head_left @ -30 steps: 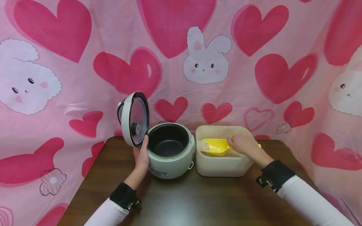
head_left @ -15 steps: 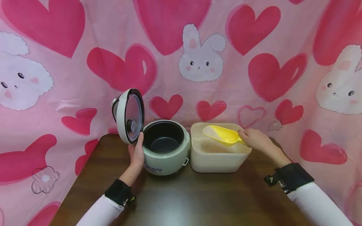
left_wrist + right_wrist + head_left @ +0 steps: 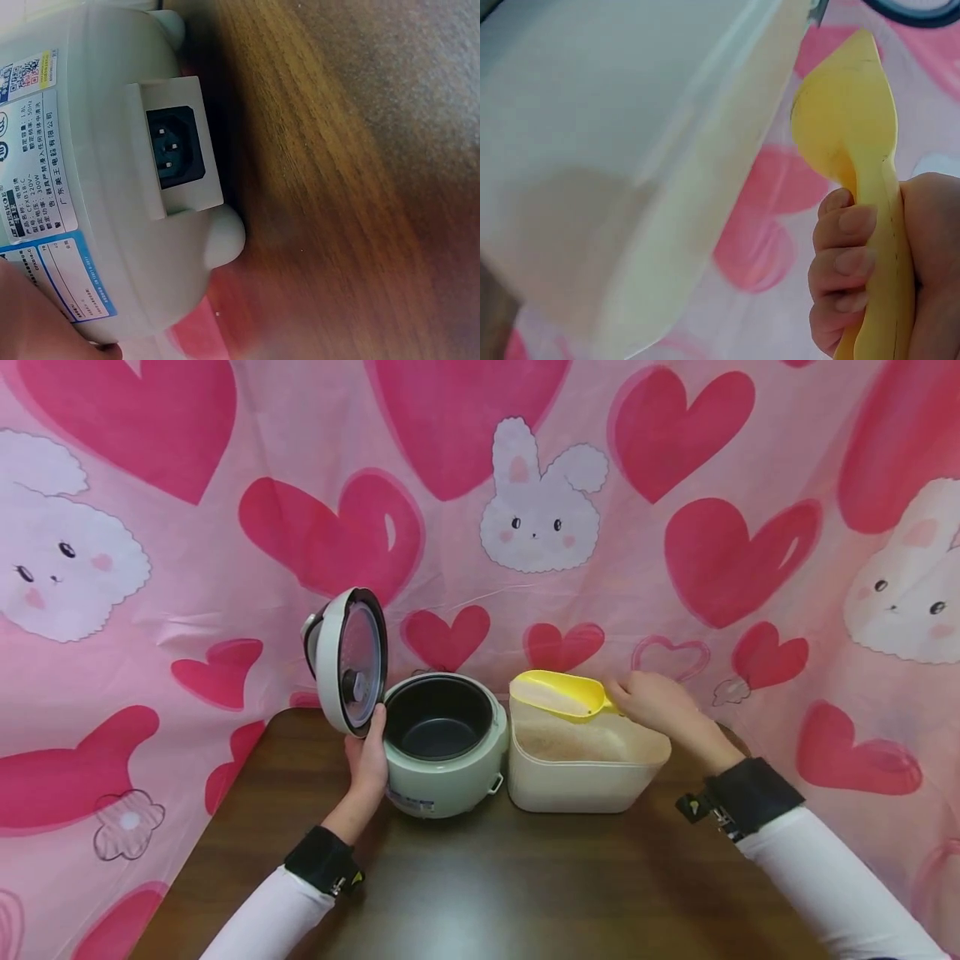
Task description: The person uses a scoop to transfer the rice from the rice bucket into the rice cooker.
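A pale green rice cooker (image 3: 444, 785) stands on the table, its lid (image 3: 347, 664) raised at the left and its dark inner pot (image 3: 438, 714) uncovered. My left hand (image 3: 367, 764) rests against the cooker's left side beneath the lid, thumb pointing up. The left wrist view has the cooker's power socket (image 3: 178, 146) and labels, with part of my hand against the body. My right hand (image 3: 652, 702) grips the handle of a yellow scoop (image 3: 881, 165), which holds pale, rice-like grain. The scoop is above the left rear part of a cream bin (image 3: 585, 789), which has similar grain inside.
The bin stands close to the cooker's right side on the brown wooden table (image 3: 480, 885). A pink curtain (image 3: 457, 568) with hearts and rabbits hangs behind the table.
My right hand has lifted the loaded scoop out of the bin and moved it up and left toward the cooker. The left hand has stayed by the cooker.
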A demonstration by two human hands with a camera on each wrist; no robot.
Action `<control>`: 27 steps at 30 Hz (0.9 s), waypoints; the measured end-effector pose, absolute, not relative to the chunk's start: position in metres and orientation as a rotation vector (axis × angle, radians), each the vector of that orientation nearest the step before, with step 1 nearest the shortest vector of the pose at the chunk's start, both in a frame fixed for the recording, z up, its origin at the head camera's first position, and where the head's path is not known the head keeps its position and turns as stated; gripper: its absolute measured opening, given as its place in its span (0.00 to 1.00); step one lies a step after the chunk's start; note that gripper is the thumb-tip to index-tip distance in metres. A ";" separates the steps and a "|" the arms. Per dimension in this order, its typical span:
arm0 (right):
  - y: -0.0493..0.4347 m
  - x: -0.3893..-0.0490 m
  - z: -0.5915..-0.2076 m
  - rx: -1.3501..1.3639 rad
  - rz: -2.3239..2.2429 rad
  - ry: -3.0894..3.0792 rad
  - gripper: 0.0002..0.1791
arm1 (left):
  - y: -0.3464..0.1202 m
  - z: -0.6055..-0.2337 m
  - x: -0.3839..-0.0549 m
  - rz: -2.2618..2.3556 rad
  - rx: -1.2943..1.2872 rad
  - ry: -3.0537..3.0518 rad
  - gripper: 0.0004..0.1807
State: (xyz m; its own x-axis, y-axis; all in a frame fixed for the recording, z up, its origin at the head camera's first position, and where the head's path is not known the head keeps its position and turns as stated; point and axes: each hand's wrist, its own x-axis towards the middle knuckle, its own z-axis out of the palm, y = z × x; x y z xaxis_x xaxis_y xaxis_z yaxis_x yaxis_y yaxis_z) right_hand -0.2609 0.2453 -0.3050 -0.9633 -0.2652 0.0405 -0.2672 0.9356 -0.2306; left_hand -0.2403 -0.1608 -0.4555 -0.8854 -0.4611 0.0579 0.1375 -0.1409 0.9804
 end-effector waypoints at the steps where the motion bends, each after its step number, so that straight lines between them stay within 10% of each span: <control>1: 0.239 -0.262 -0.302 0.449 0.353 -3.070 0.29 | -0.161 -0.456 -0.240 -2.078 0.362 -1.743 0.34; 27: 0.101 -0.271 -0.285 0.635 -0.256 -2.657 0.31 | -0.160 -0.454 -0.242 -2.038 0.388 -1.724 0.32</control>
State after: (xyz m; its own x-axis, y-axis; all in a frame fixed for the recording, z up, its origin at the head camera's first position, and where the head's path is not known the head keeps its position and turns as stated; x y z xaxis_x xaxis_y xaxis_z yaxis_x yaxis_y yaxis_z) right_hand -0.2714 0.1007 -0.2848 -0.8190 -0.4667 0.3339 -0.3942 0.8804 0.2635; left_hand -0.2417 -0.1602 -0.4544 -0.8637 -0.4995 0.0677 0.1494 -0.1254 0.9808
